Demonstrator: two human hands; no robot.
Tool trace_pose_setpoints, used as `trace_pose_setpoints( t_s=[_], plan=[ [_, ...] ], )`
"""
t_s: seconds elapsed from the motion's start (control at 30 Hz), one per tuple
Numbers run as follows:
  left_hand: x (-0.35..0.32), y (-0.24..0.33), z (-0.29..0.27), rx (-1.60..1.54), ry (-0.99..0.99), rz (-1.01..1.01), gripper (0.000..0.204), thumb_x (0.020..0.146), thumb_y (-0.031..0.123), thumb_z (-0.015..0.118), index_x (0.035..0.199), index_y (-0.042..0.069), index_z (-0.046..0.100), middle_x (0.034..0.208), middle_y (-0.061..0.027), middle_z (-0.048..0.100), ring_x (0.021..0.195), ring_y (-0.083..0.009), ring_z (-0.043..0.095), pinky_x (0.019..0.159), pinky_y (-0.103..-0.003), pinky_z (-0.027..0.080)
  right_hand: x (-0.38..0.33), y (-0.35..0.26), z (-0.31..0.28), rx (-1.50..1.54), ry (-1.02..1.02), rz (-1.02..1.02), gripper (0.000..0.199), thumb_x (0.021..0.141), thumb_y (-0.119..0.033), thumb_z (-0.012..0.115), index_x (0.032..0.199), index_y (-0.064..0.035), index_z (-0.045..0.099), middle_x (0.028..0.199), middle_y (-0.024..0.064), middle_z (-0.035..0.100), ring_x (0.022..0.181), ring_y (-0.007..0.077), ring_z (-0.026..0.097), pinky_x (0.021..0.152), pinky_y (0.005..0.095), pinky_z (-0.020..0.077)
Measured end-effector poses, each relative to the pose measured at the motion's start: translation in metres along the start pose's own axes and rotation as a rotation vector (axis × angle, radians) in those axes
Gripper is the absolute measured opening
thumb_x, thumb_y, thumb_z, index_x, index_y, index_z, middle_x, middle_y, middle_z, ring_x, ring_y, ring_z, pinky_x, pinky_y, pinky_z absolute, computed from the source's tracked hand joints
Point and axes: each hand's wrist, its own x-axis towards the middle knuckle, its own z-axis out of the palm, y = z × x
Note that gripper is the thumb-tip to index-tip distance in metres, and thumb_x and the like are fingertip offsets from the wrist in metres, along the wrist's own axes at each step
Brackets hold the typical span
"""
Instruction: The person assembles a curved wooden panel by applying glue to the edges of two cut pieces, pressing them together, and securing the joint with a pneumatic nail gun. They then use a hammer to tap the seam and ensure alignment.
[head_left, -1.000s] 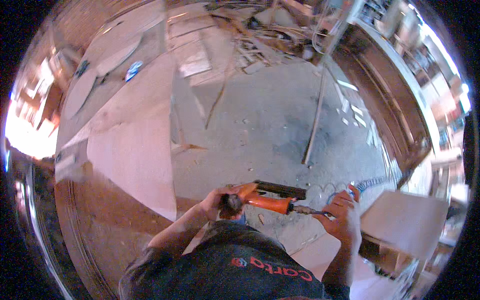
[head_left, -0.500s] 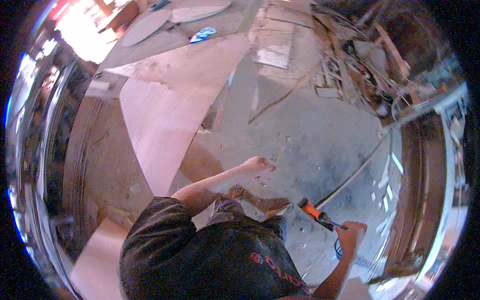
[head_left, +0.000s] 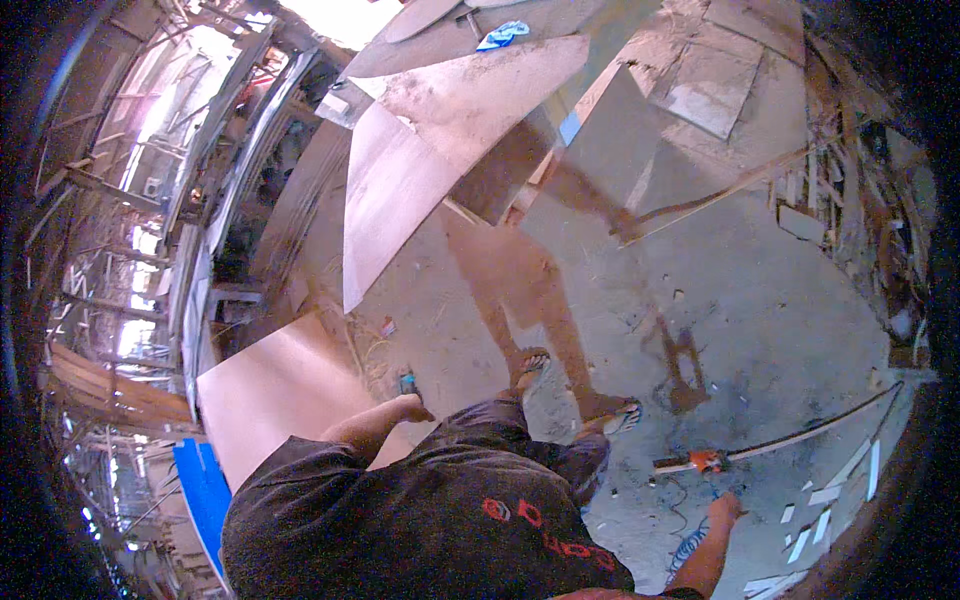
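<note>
The orange tool [head_left: 706, 461] is low at the right, against the strip [head_left: 810, 433] in the view; whether it rests on it or just beside it cannot be told. The right hand [head_left: 727, 508] is near the tool, seemingly apart from it; its grip is too blurred to tell. The coiled hose [head_left: 688, 546] lies beside that forearm. The left hand [head_left: 410, 406] is well apart from the right, near a pale panel [head_left: 270, 385]; no held thing shows, but its fingers cannot be made out.

The loose hose could catch a foot or tug the tool over, and a tool perched on the strip's edge could tip.

Counted: one tool, one strip, one hose, two hands, two sandalled feet [head_left: 622, 418], one blue board [head_left: 205, 500], and at least six white scraps [head_left: 826, 496] on the floor [head_left: 740, 330].
</note>
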Motion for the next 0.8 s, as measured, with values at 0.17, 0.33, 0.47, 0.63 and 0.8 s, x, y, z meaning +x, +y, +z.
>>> trace_pose_setpoints(
  t_s=[0.17, 0.33, 0.47, 0.63, 0.8],
  plan=[
    [0.006, 0.013, 0.03, -0.025, -0.017, -0.201, 0.068, 0.088, 0.068, 0.049, 0.1, 0.006, 0.073, 0.103, -0.0198, 0.069, 0.095, -0.034, 0.066, 0.084, -0.044, 0.052, 0.047, 0.062, 0.072, -0.096, -0.261, -0.125, 0.028, 0.084, -0.03, 0.06, 0.097, -0.0101, 0.075, 0.108, 0.0099, 0.069, 0.105, 0.028, 0.065, 0.084, 0.0496, 0.0501],
    [-0.015, 0.07, 0.008, -0.195, 0.113, -0.126, 0.073, 0.082, 0.07, 0.054, 0.093, 0.0, 0.072, 0.101, -0.0231, 0.069, 0.097, -0.0403, 0.065, 0.086, -0.046, 0.051, 0.066, 0.112, 0.102, -0.196, -0.371, -0.161, 0.034, 0.087, -0.033, 0.057, 0.108, -0.0121, 0.074, 0.121, 0.0094, 0.065, 0.118, 0.0296, 0.058, 0.098, 0.0572, 0.0422],
    [-0.01, 0.128, -0.133, -0.336, 0.451, -0.046, 0.069, 0.081, 0.062, 0.061, 0.115, 0.002, 0.068, 0.11, -0.0219, 0.069, 0.105, -0.0396, 0.064, 0.094, -0.044, 0.05, 0.054, 0.063, 0.046, -0.056, -0.811, -0.188, 0.056, 0.094, -0.044, 0.049, 0.143, -0.0149, 0.049, 0.147, 0.0105, 0.046, 0.139, 0.0399, 0.036, 0.111, 0.0668, 0.0225],
    [-0.037, 0.161, -0.117, -0.749, 0.383, -0.017, 0.064, 0.081, 0.05, 0.071, 0.122, 0.001, 0.064, 0.112, -0.0188, 0.069, 0.104, -0.034, 0.067, 0.095, -0.04, 0.051, 0.018, 0.05, 0.011, -0.029, -0.228, 0.052, 0.083, 0.071, -0.042, 0.076, 0.139, -0.0046, 0.045, 0.126, 0.0168, 0.058, 0.118, 0.0366, 0.056, 0.098, 0.056, 0.0447],
    [-0.034, 0.168, -0.213, -0.924, 0.403, 0.38, 0.058, 0.083, 0.047, 0.071, 0.115, -0.001, 0.067, 0.108, -0.0177, 0.071, 0.1, -0.0288, 0.069, 0.092, -0.038, 0.052, 0.054, -0.036, -0.136, 0.523, -0.12, -0.075, 0.048, 0.074, -0.035, 0.073, 0.104, 0.0001, 0.06, 0.097, 0.0185, 0.063, 0.094, 0.0353, 0.061, 0.08, 0.0527, 0.0465]
  ],
)
